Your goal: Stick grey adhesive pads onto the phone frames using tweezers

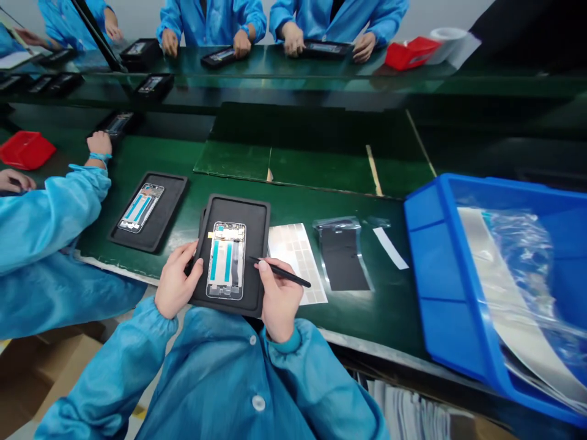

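Observation:
My left hand [178, 278] grips the left edge of a black tray [238, 211], thumb on its rim. In the tray lies an opened phone frame [226, 261] with two teal strips and a small yellow tab at its upper left. Between the fingers of my right hand [281, 299] is a pair of black tweezers [288, 275], its tip pointing left over the tray's right part. That hand is by the tray's right edge. A sheet of pale square stickers [298, 253] lies partly under the tray on the right.
A second black tray [153, 229] with a phone frame lies to the left, near a co-worker's sleeve [50, 214]. Rightward are a black sheet in clear film [345, 256], a white strip [391, 249] and a large blue bin [440, 275]. Other people work across the bench.

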Available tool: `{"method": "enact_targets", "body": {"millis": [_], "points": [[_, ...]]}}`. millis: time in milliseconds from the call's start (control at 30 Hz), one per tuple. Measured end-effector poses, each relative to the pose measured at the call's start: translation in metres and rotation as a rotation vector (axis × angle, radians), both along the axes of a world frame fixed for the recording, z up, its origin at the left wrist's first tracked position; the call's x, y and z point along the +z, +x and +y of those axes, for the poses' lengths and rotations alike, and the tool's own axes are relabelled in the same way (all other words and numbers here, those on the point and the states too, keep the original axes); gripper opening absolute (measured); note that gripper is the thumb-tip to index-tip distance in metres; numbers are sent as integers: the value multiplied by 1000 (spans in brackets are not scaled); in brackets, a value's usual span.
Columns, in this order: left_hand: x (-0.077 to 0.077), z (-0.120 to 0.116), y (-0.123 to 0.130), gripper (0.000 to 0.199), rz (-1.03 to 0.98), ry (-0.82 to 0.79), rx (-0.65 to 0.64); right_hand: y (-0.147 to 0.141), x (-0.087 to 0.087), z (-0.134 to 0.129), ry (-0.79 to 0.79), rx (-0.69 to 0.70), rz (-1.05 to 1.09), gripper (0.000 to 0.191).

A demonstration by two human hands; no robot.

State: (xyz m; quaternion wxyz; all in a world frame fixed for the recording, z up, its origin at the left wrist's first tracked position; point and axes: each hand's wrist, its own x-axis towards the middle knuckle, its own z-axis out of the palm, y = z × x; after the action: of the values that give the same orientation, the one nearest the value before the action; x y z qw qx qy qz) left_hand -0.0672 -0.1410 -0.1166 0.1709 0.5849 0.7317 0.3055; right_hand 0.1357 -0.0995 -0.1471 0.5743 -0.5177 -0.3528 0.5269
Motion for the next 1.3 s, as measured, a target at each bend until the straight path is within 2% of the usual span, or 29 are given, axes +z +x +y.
{"method": "enact_targets", "body": {"millis": [67, 200, 333, 500, 700, 833, 933, 1033, 1167, 1233, 1300], "points": [[2, 1, 2, 51, -28, -28, 38, 0, 1, 1, 9, 0, 2, 26], [5, 1, 4, 63, -254, -142, 110, -1, 1, 5, 5, 16, 18, 26], [4, 5, 1, 61, -215, -168, 113, 2, 5, 7, 87, 33, -5, 19], [5, 11, 3, 68, -554, -191, 174, 20, 11, 4, 118, 78, -32, 13], [14, -7, 26, 84, -900, -165, 272, 46, 5, -7, 139, -24, -45, 13], [15, -12, 31, 79, -968, -119, 364, 59, -4, -15, 134, -73, -92, 12], [19, -3, 2, 75, -960, 9, 482, 63, -11, -18, 159, -99, -126, 11], [25, 9, -54, 62, -816, 180, 594, 65, -18, -20, 205, -85, -145, 9], [24, 19, -129, 42, -503, 208, 597, 63, -21, -20, 241, -50, -157, 8], [17, 20, -153, 38, -419, 179, 577, 63, -20, -19, 238, -48, -168, 7], [10, 20, -167, 33, -301, 157, 506, 62, -19, -19, 231, -45, -180, 8]]}}
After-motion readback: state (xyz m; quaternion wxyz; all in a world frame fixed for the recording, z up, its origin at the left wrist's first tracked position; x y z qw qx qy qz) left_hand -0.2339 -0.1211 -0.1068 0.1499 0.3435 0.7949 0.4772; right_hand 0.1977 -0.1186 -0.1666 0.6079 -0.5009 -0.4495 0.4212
